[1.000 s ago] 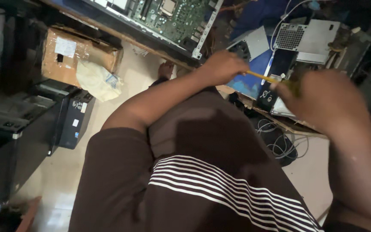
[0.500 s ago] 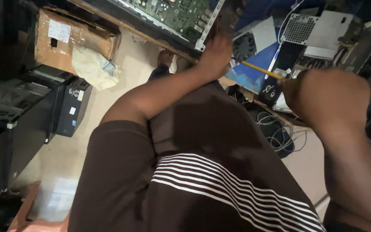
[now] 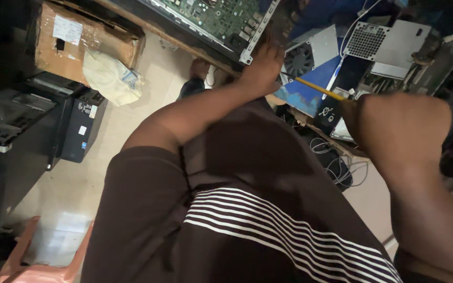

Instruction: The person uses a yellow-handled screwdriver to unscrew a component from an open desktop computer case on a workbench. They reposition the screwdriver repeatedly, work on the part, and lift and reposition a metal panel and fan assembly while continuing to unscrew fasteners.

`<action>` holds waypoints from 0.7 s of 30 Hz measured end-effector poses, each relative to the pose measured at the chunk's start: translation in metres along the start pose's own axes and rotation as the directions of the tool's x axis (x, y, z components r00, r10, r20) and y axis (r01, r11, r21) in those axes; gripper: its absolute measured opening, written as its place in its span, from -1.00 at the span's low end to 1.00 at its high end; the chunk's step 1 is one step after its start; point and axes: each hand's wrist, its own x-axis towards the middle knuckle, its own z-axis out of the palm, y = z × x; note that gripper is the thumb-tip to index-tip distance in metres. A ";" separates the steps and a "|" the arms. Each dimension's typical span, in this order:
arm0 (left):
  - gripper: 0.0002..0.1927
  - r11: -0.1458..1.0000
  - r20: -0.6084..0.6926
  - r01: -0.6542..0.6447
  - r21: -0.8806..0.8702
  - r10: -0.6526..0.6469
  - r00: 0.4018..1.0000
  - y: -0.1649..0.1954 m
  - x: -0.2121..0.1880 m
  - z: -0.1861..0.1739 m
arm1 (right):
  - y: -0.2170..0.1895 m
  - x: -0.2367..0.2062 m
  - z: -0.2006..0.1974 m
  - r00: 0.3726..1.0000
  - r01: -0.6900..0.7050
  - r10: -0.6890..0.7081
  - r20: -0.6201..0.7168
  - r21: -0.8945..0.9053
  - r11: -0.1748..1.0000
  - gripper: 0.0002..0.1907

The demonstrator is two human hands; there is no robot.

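Observation:
My left hand reaches forward and grips the metal corner of a green circuit board that lies on the wooden bench edge. Close to the camera, my right hand is a fist closed on a thin yellow tool. The tool's tip points toward my left hand. Under the tool lies a blue sheet, beside a grey part with a round fan. My brown shirt with white stripes fills the lower view.
A perforated grey metal case and a black device sit on the bench at right, with loose cables hanging below. On the tiled floor stand a cardboard box with a pale bag, a black computer tower and an orange stool.
My left hand has moved from the blue sheet up to the corner of the circuit board. My right hand with the yellow tool has come closer to the camera.

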 end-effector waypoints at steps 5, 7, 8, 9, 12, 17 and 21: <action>-0.03 0.997 0.103 0.067 -0.044 -0.062 0.993 0.002 0.001 -0.003 | 0.001 -0.001 -0.004 0.999 0.037 -0.036 0.004 -0.010 0.999 -0.45; -0.04 0.994 0.126 0.085 -0.072 -0.075 0.989 0.003 0.002 -0.005 | 0.001 -0.001 -0.002 0.999 0.037 -0.037 0.005 -0.001 0.999 -0.48; -0.03 0.994 0.110 0.078 -0.073 -0.070 0.992 0.004 0.001 -0.006 | 0.002 -0.001 0.000 0.999 0.046 -0.046 -0.003 -0.006 0.999 -0.48; -0.03 0.995 0.092 0.071 -0.072 -0.064 0.994 0.004 0.001 -0.007 | 0.003 -0.002 0.002 0.998 0.055 -0.055 -0.014 -0.012 0.998 -0.48; -0.04 0.993 0.087 0.085 -0.078 -0.078 0.993 0.004 0.000 -0.008 | 0.005 -0.003 0.005 0.994 0.105 -0.105 -0.011 -0.001 0.994 -0.52; -0.05 0.997 0.060 0.044 -0.061 -0.040 0.997 0.001 -0.001 -0.003 | 0.006 0.000 0.005 0.974 0.212 -0.217 -0.065 -0.073 0.975 -0.72; -0.04 1.000 0.088 0.030 -0.002 -0.030 0.996 0.000 -0.001 0.002 | 0.007 0.001 0.004 0.917 0.353 -0.383 -0.115 -0.215 0.910 -0.88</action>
